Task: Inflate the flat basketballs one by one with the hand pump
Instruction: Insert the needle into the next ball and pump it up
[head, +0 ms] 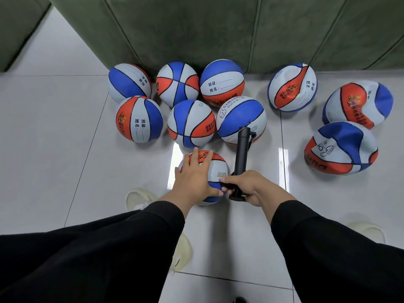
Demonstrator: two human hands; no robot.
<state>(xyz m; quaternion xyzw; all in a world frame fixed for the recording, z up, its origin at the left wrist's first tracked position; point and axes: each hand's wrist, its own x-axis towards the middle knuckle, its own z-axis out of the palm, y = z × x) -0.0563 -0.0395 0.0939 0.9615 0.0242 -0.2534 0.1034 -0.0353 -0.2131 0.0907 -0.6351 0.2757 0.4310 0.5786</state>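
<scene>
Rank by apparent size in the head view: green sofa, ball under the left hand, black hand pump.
1. Green sofa, largest.
2. Ball under the left hand.
3. Black hand pump, slimmer, though similar in length.

Left hand rests flat on a red, white and blue rubber basketball; right hand grips a black cylindrical hand pump.

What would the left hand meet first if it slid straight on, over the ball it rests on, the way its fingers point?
Probably the round ball in the middle of the front row: the left hand on the near ball points up-frame toward it, across bare floor. Depth is uncertain.
</scene>
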